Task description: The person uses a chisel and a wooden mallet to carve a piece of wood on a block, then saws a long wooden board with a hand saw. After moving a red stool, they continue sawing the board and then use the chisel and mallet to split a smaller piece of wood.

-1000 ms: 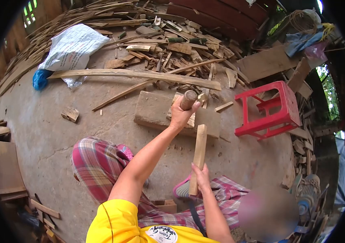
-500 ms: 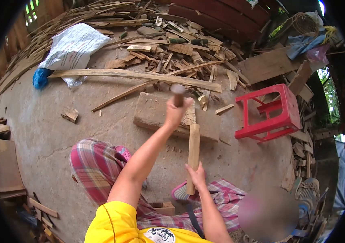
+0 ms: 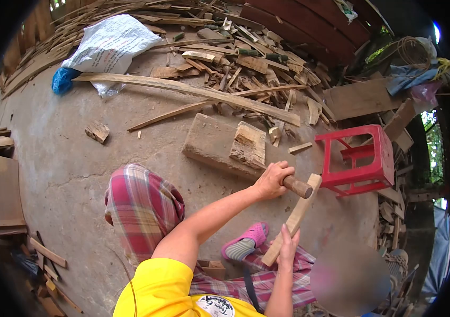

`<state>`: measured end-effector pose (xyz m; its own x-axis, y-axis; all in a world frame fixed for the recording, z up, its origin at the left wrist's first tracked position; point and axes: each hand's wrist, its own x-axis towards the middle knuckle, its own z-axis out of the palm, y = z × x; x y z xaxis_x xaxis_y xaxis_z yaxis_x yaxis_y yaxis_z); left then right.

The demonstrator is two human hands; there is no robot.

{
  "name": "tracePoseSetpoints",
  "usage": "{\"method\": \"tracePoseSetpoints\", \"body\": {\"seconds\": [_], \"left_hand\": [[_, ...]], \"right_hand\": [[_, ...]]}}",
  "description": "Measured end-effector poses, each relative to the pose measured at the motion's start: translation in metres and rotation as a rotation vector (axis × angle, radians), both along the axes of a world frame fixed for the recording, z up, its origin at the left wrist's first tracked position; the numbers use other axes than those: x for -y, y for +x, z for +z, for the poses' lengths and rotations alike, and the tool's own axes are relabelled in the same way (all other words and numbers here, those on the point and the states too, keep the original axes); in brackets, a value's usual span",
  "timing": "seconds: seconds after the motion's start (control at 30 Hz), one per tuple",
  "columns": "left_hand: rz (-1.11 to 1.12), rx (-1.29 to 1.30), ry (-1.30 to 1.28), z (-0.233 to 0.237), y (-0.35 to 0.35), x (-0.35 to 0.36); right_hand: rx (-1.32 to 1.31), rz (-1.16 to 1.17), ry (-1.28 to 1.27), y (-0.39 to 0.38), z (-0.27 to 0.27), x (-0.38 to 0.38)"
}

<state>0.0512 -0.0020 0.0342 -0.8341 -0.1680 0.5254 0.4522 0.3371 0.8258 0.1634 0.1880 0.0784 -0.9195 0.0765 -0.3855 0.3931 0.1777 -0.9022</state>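
My left hand (image 3: 273,180) is closed around a tool's thick round wooden handle (image 3: 300,187). The handle's butt points right and overlaps the wood strip's upper end in this view; the rest of the tool is hidden. A squared wood strip (image 3: 294,215) slants up and right, gripped near its lower end by my right hand (image 3: 287,247). Beyond my left hand sits a low block (image 3: 203,141) on the floor, with a rough chipped wood piece (image 3: 248,145) at its right part. My foot in a pink slipper (image 3: 255,234) is left of the strip.
To the right, a red plastic stool (image 3: 383,156) lies on its side. A long board (image 3: 193,92) crosses the floor in front of a heap of wood scraps (image 3: 235,63). A white sack (image 3: 111,45) lies back left. One wood chunk (image 3: 97,131) lies alone on the left floor.
My left hand with the tool has come off the block, moving right and nearer to me. The wood strip has swung away from the block, its top tilting right. The view has shifted slightly.
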Motion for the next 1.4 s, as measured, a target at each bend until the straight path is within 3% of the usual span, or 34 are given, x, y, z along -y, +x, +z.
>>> {"method": "tracePoseSetpoints", "body": {"seconds": [0.33,0.47,0.5,0.57,0.6,0.67,0.77,0.87,0.9,0.97,1.0,1.07,1.17,1.23,1.3,1.37,1.4], "left_hand": [[0.042,0.051,0.106,0.005,-0.01,-0.002],[0.104,0.082,0.151,0.009,-0.013,-0.003],[0.101,0.087,0.152,0.01,-0.013,-0.003],[0.092,0.163,0.172,0.014,-0.014,-0.001],[0.089,0.175,0.178,0.013,-0.016,-0.001],[0.135,0.114,0.191,0.006,-0.023,-0.003],[0.209,0.059,0.209,0.007,-0.024,0.002],[0.142,0.1,0.167,0.001,-0.015,-0.004],[0.136,0.102,0.169,-0.001,-0.014,-0.008],[0.141,0.098,0.131,0.0,-0.012,-0.006],[0.144,0.087,0.13,0.0,-0.012,-0.006],[0.277,0.123,0.0,-0.002,-0.011,-0.007],[0.132,0.091,0.03,-0.015,-0.01,-0.007],[0.089,0.136,-0.007,-0.017,-0.005,-0.007],[0.041,0.108,0.01,-0.018,-0.005,-0.006],[0.052,0.079,0.002,-0.015,-0.007,0.002],[0.067,0.081,0.157,-0.012,-0.011,0.008]], "right_hand": [[-0.077,-0.009,0.054,-0.008,0.052,-0.007],[-0.473,-0.098,0.0,-0.016,0.133,0.023],[-0.469,-0.101,0.003,-0.023,0.134,0.025],[-0.958,-0.073,-0.123,-0.033,0.135,0.025],[-0.924,-0.03,-0.067,-0.037,0.107,0.015],[-0.26,0.25,0.121,-0.027,0.059,0.015],[-0.181,0.352,0.314,-0.03,0.082,0.012],[-0.539,0.148,-0.061,-0.037,0.13,0.025],[-0.538,0.142,-0.058,-0.039,0.13,0.028],[-0.845,0.007,-0.209,-0.044,0.122,0.035],[-0.989,0.183,0.127,-0.057,0.065,-0.009],[-0.159,0.319,0.197,-0.028,0.051,0.013],[-0.155,0.207,0.184,-0.028,0.104,0.017],[-0.255,0.13,0.076,-0.032,0.11,0.011],[-0.656,-0.011,-0.156,-0.032,0.127,0.024],[-0.651,0.081,-0.123,-0.025,0.092,0.019],[-0.57,0.139,-0.071,-0.019,0.072,0.016]]}}
